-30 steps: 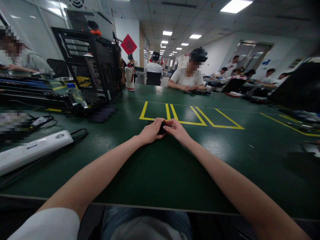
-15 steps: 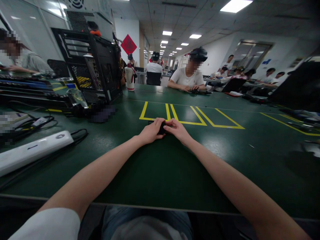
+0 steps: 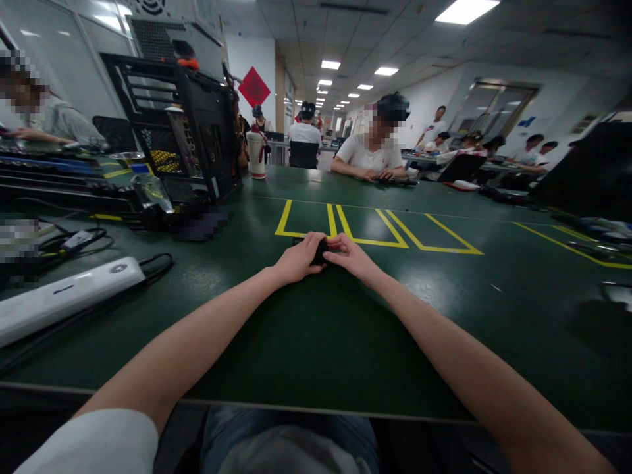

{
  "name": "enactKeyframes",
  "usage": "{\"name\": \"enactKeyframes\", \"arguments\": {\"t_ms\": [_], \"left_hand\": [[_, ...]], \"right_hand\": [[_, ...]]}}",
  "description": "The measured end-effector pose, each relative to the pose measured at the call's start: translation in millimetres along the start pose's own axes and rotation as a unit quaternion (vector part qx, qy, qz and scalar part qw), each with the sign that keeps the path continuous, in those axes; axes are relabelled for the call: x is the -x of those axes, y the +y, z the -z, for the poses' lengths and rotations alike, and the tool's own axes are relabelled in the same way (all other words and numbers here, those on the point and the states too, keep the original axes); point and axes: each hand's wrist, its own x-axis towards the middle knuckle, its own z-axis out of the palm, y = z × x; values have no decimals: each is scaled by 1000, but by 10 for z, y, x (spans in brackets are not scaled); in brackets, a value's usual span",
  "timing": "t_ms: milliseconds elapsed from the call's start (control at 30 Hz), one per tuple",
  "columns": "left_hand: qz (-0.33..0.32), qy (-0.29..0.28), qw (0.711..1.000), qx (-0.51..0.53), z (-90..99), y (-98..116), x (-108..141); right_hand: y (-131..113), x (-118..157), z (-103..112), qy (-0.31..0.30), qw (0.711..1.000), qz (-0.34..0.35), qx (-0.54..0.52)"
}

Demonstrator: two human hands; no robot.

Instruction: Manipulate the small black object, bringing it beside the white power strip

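A small black object point(image 3: 320, 253) lies between my two hands, low over the green table point(image 3: 316, 336), near the yellow tape marks. My left hand point(image 3: 301, 258) wraps round it from the left, thumb on the near side and fingers over the top. From the right, the fingertips of my right hand point(image 3: 348, 257) pinch its edge. Both hands are closed. Most of the object is hidden by my fingers, so its kind cannot be made out. Whether it rests on the table I cannot tell.
Yellow tape outlines point(image 3: 370, 242) mark the table beyond my hands. At left stand a white power strip point(image 3: 74, 299) with black cables and a black open computer case point(image 3: 197, 131). A paper cup point(image 3: 257, 156) is behind it. Across the table sits a person point(image 3: 370, 151) wearing a headset.
My hands and the black object stay almost in place; the right fingers shift very slightly. In the background at right, a standing person has moved a little to the left.
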Motion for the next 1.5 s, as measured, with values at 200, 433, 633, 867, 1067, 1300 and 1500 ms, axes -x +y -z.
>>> {"name": "enactKeyframes", "arguments": {"t_ms": [200, 433, 633, 867, 1067, 1300, 1500], "left_hand": [[-2, 5, 1000, 3, 9, 13, -2], [4, 2, 1000, 3, 5, 13, 3], [2, 2, 1000, 6, 6, 8, -1], [6, -3, 1000, 13, 25, 25, -1], [9, -3, 1000, 2, 21, 14, 1], [-3, 6, 1000, 11, 6, 6, -4], [5, 2, 1000, 7, 9, 16, -3]], "right_hand": [[50, -27, -20, 34, 999, 1, 4], [22, -2, -14, 13, 1000, -11, 13], [41, 4, -15, 13, 1000, -8, -24], [75, -27, -11, 23, 999, -42, -23], [46, 0, -7, 7, 1000, -15, -12], [95, -18, -53, 33, 999, -16, -36], [75, -3, -42, 21, 999, -32, -19]]}}
